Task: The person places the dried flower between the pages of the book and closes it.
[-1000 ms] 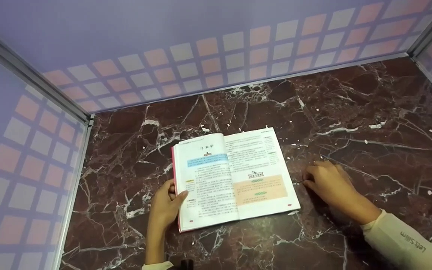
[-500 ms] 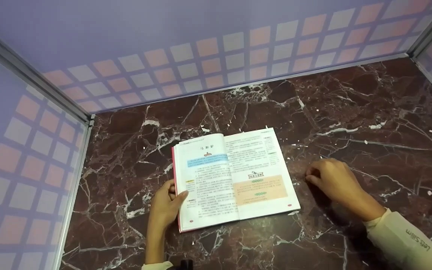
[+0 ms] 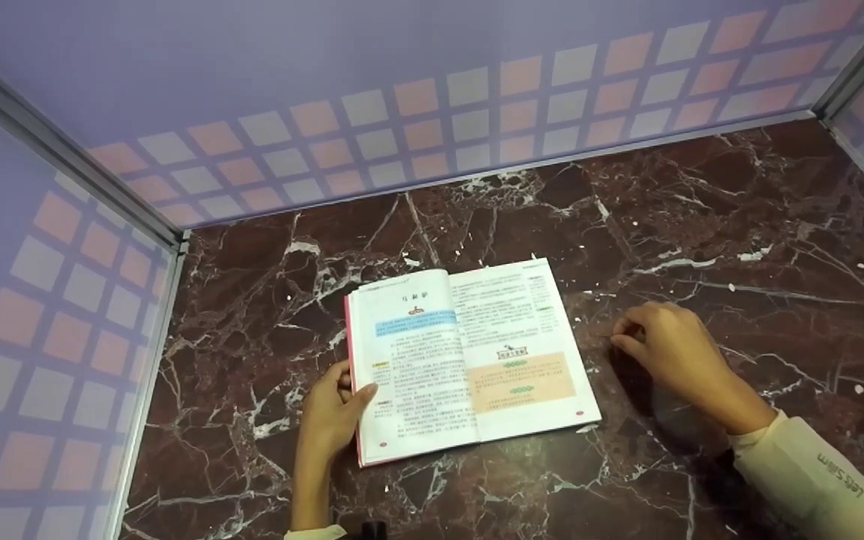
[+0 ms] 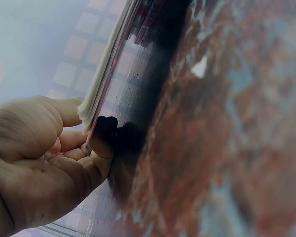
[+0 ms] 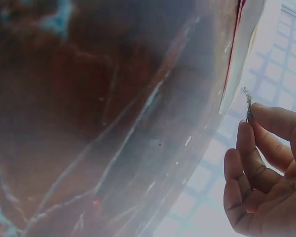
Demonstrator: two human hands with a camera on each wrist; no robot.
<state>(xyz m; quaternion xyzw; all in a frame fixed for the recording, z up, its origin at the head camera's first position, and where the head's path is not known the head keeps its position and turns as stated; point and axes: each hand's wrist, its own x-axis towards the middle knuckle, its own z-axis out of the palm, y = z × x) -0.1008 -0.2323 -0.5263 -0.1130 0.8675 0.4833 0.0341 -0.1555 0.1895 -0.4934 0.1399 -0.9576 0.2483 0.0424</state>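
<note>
An open book with printed pages lies on the dark marbled table. My left hand grips its left edge, thumb on top of the page and fingers underneath. In the left wrist view, the book's edge sits between the thumb and the curled fingers. To the right of the book, my right hand hovers low over the table. Between its thumb and forefinger it pinches a tiny dry sprig-like piece, which shows in the right wrist view.
Small white scraps lie scattered on the marbled table behind and to the right of the book. Lilac panels with pink and white squares wall the back and sides. A small black object stands at the front edge of the view.
My right hand has lifted slightly and drawn a little to the right, its thumb and forefinger now together. The left hand and the book stay put.
</note>
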